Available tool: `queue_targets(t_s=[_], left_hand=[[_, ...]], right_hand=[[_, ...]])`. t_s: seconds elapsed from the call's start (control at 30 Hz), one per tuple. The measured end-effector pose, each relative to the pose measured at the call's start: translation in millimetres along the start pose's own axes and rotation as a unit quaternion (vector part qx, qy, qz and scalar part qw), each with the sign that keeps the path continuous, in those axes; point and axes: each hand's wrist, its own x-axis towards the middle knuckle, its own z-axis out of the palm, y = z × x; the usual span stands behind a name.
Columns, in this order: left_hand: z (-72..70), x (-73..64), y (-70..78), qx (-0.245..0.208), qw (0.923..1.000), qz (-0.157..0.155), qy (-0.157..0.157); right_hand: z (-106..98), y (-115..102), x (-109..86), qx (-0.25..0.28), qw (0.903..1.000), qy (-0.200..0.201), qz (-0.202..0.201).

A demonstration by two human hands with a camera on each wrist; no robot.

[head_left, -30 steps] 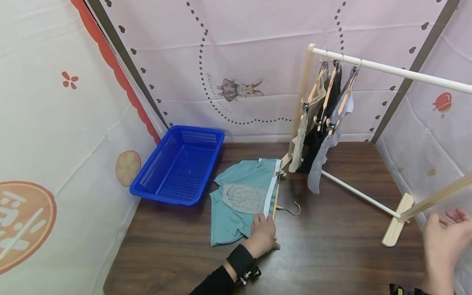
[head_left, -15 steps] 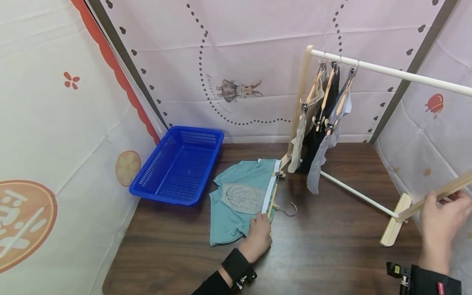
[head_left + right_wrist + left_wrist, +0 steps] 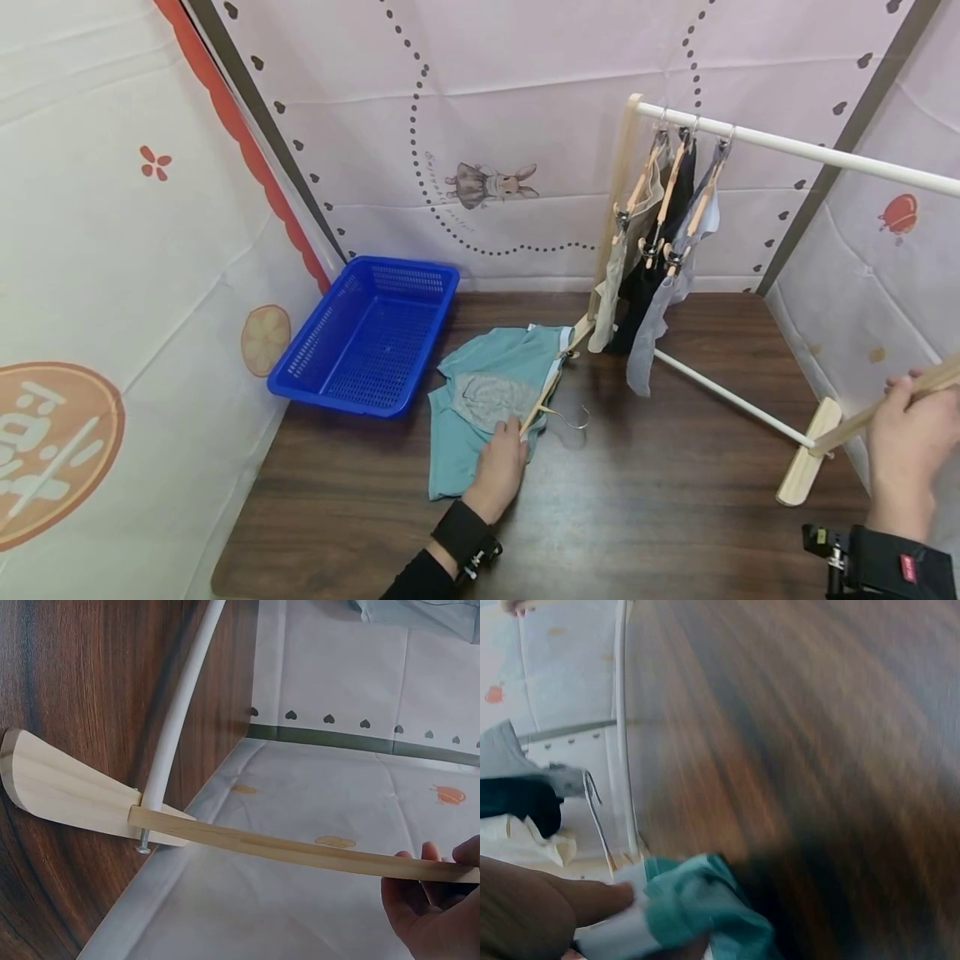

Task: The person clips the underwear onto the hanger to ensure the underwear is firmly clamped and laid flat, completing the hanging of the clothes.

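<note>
Teal shorts (image 3: 453, 454) with a grey patch lie on the table in the head view, clipped at the waistband to a wooden clip hanger (image 3: 542, 402). My left hand (image 3: 497, 471) pinches the near end of that hanger together with the waistband, which is tilted up from the table. The metal hook (image 3: 578, 423) points right. In the left wrist view, my thumb (image 3: 604, 900) presses on the white waistband beside bunched teal cloth (image 3: 697, 900). My right hand (image 3: 911, 450) grips the wooden upright (image 3: 315, 855) of the clothes rack, fingers wrapped round it in the right wrist view.
A blue plastic basket (image 3: 363, 337) stands at the back left. On the rack's white top rail (image 3: 795, 148) hang beige (image 3: 611, 292), black (image 3: 637, 287) and light blue-grey garments (image 3: 647, 350) on clip hangers. A white lower bar (image 3: 731, 396) runs to the wooden foot (image 3: 810, 450).
My left hand has lifted the near end of the hanger and waistband and drawn it leftward over the shorts. My right hand has moved from open beside the upright to gripping it.
</note>
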Motion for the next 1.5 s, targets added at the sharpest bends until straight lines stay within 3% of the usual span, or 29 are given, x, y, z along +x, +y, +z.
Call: queue_targets(t_s=[0.2, 0.43, 0.67, 0.8, 0.93, 1.1, 1.27, 1.5], left_hand=[[-9.7, 5.6, -7.0, -0.010, 0.9999, 0.001, 0.014], [-20.6, 10.2, -14.9, -0.073, 0.9970, -0.016, 0.021], [-55.6, 13.9, -20.9, -0.175, 0.9845, -0.009, 0.007], [-80.1, 12.3, -21.5, -0.188, 0.9820, 0.002, -0.018], [-99.1, 9.8, -19.0, -0.155, 0.9867, 0.018, -0.043], [-117.2, 5.4, -7.6, -0.103, 0.9888, 0.070, -0.083], [-127.9, 1.8, 9.5, -0.113, 0.9778, 0.100, -0.145], [-130.5, 7.7, 46.0, -0.164, 0.9514, 0.143, -0.218]], right_hand=[[1, 0, 0.3, -0.008, 0.9998, 0.019, -0.005], [2, 2, 0.7, 0.010, 0.9996, 0.023, -0.013], [4, 3, 1.6, 0.013, 0.9993, 0.032, -0.015], [5, 4, 2.7, 0.006, 0.9994, 0.031, -0.013], [5, 4, 2.4, -0.007, 0.9997, 0.025, -0.006], [4, 4, 0.0, -0.013, 0.9998, 0.015, -0.003], [4, 4, 0.9, 0.007, 0.9998, 0.016, -0.011], [4, 6, 2.6, 0.011, 0.9996, 0.022, -0.017]])
